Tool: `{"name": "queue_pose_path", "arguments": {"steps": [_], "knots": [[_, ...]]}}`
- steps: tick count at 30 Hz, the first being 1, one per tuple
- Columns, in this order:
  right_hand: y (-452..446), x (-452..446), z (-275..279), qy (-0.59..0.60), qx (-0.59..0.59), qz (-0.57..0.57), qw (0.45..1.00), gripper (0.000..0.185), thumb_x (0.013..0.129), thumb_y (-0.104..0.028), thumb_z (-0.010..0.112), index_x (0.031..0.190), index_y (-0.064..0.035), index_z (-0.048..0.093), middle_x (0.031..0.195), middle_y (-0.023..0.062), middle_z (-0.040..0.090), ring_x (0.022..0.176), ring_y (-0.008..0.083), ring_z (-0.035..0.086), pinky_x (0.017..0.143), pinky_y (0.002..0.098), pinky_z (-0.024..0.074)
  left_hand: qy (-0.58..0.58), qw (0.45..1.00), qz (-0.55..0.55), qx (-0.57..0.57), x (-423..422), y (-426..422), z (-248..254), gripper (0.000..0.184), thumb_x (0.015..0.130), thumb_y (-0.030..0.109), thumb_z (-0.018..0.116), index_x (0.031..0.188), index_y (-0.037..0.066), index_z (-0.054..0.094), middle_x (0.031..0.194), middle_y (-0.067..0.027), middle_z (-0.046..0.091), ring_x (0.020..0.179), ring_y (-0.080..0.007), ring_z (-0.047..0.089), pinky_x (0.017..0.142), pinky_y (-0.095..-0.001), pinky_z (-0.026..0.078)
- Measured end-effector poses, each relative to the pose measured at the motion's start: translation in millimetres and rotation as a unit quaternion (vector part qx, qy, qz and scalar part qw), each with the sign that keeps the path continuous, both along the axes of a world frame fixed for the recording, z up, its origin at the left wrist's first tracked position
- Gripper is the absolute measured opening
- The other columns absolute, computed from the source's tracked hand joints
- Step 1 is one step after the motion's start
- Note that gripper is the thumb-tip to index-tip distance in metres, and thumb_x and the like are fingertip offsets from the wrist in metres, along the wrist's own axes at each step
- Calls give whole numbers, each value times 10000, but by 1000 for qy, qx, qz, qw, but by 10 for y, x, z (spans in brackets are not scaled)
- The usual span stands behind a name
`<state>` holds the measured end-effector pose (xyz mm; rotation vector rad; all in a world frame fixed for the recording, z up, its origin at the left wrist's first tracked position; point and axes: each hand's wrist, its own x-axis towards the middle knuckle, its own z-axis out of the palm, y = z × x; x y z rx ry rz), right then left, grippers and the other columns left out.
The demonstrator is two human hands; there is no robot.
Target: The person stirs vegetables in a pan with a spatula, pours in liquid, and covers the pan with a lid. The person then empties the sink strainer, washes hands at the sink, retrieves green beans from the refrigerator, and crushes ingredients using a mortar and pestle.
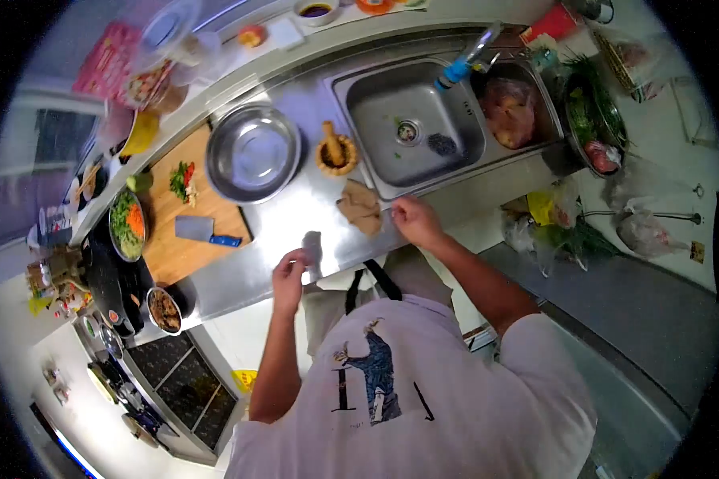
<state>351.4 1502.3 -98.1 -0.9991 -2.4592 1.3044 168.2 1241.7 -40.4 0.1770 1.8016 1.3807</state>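
Note:
My left hand [290, 278] hovers by the front edge of the steel counter [295, 219], fingers curled in and nothing visible in them. A dark reflection shows on the metal beside it. My right hand [415, 221] is closed near the counter edge below the sink, with no object showing in it. Just left of that hand lies a crumpled brown cloth [359, 207]. Behind the cloth stands a wooden mortar [325, 162] with its pestle [332, 140] leaning inside. A wide steel bowl [252, 152] sits further left, overlapping the cutting board.
On the wooden cutting board [164, 257] lie a cleaver [196, 229] and chopped red and green pieces [182, 180]. The sink [375, 104] has a blue-tipped faucet [455, 73]; bagged meat [510, 112] fills its side basin. Left are a vegetable bowl [126, 223] and a meat bowl [164, 310].

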Motion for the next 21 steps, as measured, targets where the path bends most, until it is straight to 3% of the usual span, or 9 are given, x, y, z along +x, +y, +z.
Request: {"name": "queue_pose_path", "arguments": {"steps": [2, 4, 8, 9, 11, 12, 15, 17, 21], "knots": [[485, 158, -101, 13, 5, -18, 1000, 136, 785, -128, 585, 883, -32, 591, 860, 177, 599, 800, 358, 587, 692, 436, 473, -50, 998, -41, 23, 284, 498, -2, 171, 891, 88, 568, 1043, 19, 606, 930, -38, 622, 833, -103, 569, 734, -248, 461], [919, 249, -314, -34, 115, -47, 992, 74, 767, -96, 598, 831, -60, 591, 786, 133, 603, 736, 324, 583, 647, 392, 468, -8, 994, -111, -1, 493, 892, 33, 213, 880, 107, 593, 1073, 20, 591, 931, -45, 615, 834, -111, 572, 726, -246, 466], [1699, 147, -787, -63, 97, 13, 993, 125, 760, -96, 612, 881, -65, 618, 839, 139, 608, 792, 340, 580, 711, 409, 474, 13, 991, -137, -3, 786, 1445, 35, 259, 867, 129, 617, 1094, 11, 579, 915, -46, 621, 832, -115, 577, 737, -240, 468], [1834, 112, -1124, -59, 18, -1, 998, 167, 754, -91, 612, 919, -70, 628, 885, 144, 608, 833, 348, 573, 748, 416, 470, -2, 990, -144, 3, 829, 1513, 15, 254, 866, 130, 619, 1090, 15, 585, 918, -48, 623, 831, -113, 579, 733, -242, 469], [1953, -37, -1122, -111, 111, 93, 983, 296, 740, -77, 609, 1035, -81, 635, 1027, 169, 595, 979, 363, 543, 845, 424, 454, 7, 988, -152, 11, 910, 1626, -62, 233, 864, 130, 622, 1074, 31, 606, 922, -48, 629, 828, -107, 586, 720, -246, 470], [1964, -90, -1160, -113, 104, 97, 983, 296, 740, -77, 609, 1035, -81, 635, 1027, 169, 595, 979, 363, 543, 845, 424, 454, 3, 989, -149, 5, 946, 1640, -109, 233, 864, 130, 622, 1074, 31, 606, 922, -48, 629, 828, -107, 586, 720, -246, 470], [2073, -339, -1430, -101, 81, 143, 981, 329, 754, -65, 582, 1081, -65, 618, 1090, 178, 591, 1030, 358, 536, 881, 416, 447, -121, 979, -160, -33, 978, 1699, -136, 329, 858, 77, 593, 1184, 62, 558, 1090, -102, 583, 985, -193, 579, 868, -312, 459], [2127, -629, -1516, -64, 89, 94, 990, 443, 742, 22, 580, 1177, -61, 570, 1245, 187, 507, 1149, 372, 461, 954, 458, 409, -85, 982, -164, -45, 1013, 1695, -182, 340, 857, 75, 593, 1195, 62, 553, 1103, -100, 581, 982, -193, 580, 857, -308, 465], [2190, -1141, -1476, -31, 189, 174, 966, 505, 739, 17, 573, 1234, -72, 533, 1369, 163, 395, 1291, 338, 342, 1041, 444, 344, -59, 984, -156, -60, 1034, 1699, -231, 315, 861, 73, 587, 1175, 53, 571, 1121, -105, 578, 977, -187, 581, 814, -312, 487]]}}
